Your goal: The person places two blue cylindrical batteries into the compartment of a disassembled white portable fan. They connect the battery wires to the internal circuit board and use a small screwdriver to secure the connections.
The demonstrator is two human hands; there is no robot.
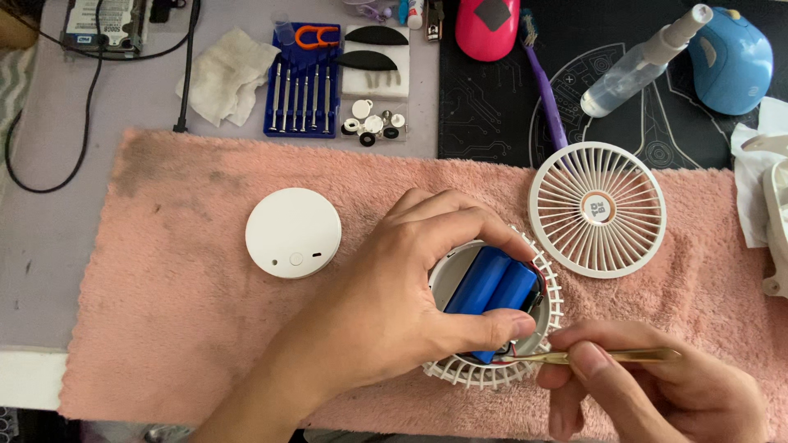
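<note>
On the pink towel [164, 312], the left hand [386, 303] grips the opened white fan housing [492, 373], exposing two blue cylindrical cells [492, 283]; right hand [657, 394] fingers pinch brass tweezers [607, 356].

a home repair desk: screwdriver set [302, 92], pink towel [180, 287], mouse [730, 59].

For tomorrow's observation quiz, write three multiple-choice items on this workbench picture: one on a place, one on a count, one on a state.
1. Where does the round white cover lie?
A. On the pink towel
B. On the black mat
C. In a hand

2. How many blue battery cells show in the fan housing?
A. One
B. Two
C. Four

3. What is the right hand doing?
A. Resting empty
B. Gripping a spray bottle
C. Pinching gold tweezers

Key: 1 A, it sits on the towel left of the left hand; 2 B, two cylinders lie side by side; 3 C, fingers close on the tweezers.
</note>
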